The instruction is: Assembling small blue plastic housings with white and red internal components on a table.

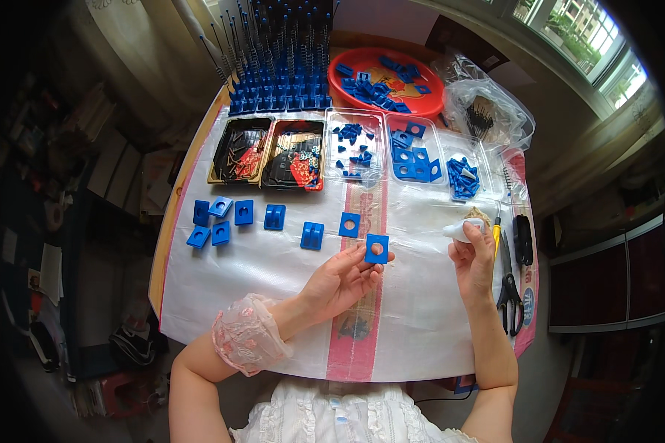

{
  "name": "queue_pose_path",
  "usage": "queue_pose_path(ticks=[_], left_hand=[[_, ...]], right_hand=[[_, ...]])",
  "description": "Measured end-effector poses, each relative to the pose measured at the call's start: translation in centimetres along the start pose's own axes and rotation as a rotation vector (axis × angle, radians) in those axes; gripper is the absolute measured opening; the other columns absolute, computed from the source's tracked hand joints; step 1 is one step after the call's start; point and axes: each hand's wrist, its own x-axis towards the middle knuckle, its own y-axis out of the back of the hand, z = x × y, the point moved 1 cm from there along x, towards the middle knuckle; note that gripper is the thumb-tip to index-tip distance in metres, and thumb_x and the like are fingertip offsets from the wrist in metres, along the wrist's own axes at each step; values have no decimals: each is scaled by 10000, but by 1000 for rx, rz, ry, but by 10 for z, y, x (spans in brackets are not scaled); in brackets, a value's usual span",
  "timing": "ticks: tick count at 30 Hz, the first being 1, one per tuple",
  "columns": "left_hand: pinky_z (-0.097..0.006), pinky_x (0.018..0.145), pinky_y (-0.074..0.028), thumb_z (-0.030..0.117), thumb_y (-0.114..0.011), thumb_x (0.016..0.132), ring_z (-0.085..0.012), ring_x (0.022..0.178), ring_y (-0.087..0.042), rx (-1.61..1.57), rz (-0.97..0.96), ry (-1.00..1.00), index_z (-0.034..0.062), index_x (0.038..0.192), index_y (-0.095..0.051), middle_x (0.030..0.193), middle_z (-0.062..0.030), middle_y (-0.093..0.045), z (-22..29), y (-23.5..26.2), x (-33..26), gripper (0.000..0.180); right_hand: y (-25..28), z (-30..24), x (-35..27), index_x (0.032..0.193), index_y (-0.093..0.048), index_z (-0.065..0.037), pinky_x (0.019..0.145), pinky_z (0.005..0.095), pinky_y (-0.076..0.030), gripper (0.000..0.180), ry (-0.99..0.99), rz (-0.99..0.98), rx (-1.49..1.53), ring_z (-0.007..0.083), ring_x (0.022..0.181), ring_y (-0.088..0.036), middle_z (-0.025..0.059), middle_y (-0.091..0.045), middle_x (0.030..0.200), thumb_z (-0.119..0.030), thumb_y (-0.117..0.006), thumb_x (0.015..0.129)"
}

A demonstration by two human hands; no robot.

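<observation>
My left hand (341, 277) pinches a flat blue square plate with a round hole (377, 240) between thumb and fingers, above the middle of the table. A similar blue plate (344, 216) lies just beyond it. To the right, my right hand (476, 258) is closed round a small white squeeze bottle (462, 229), its narrow tip pointing left. The bottle and the plate are apart. Two blue blocks with raised ribs (312, 235) (275, 217) lie left of the plates. Further left is a group of several blue plates with round holes (220, 232).
Along the back stand trays of screws (216, 179), nuts (268, 184), and small blue parts (380, 173). Behind them are a red basin (437, 103) and upright springs on rods (273, 66). Black-handled scissors (510, 303), a yellow-handled tool (496, 233) and a black case (523, 240) lie at right.
</observation>
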Motion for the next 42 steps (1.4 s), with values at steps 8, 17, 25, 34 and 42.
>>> queue_pose_path(ticks=[8, 17, 25, 34, 42], left_hand=[[-255, 839, -530, 240, -490, 1040, -129, 956, -558, 26, -15, -13, 16, 1246, -462, 1232, -143, -533, 0, 1, 1, 305], [-246, 849, -549, 220, -502, 1037, -114, 935, -579, 22, -18, -21, 9, 1220, -495, 1212, -147, -569, 0, 3, 1, 280], [-244, 851, -548, 217, -501, 1037, -114, 943, -576, 18, -13, -21, 16, 1221, -491, 1216, -147, -565, 0, 2, 1, 273], [-247, 853, -544, 215, -503, 1037, -115, 938, -579, 14, -20, -30, 20, 1206, -500, 1216, -147, -566, 0, 3, 2, 258], [-249, 857, -543, 216, -502, 1037, -115, 942, -582, 11, -19, -28, 29, 1219, -483, 1224, -151, -560, 0, 5, 2, 261]], right_hand=[[-2, -2, -1, 928, -581, -126, 490, 171, -377, 107, 53, 38, -74, -18, 522, -403, -69, -549, 718, -123, -682, 892], [-5, -5, -3, 937, -575, -125, 493, 169, -377, 120, 74, 29, -92, -20, 524, -408, -73, -546, 723, -107, -683, 886], [-3, -4, -2, 937, -574, -127, 494, 167, -379, 116, 75, 17, -85, -19, 527, -418, -71, -549, 727, -97, -675, 888], [-4, -6, -3, 928, -566, -120, 482, 178, -344, 114, 87, 5, -94, -13, 524, -388, -70, -535, 715, -101, -672, 891], [-3, -6, -2, 936, -567, -125, 485, 180, -346, 113, 52, 26, -50, -8, 526, -390, -70, -528, 711, -117, -671, 891]])
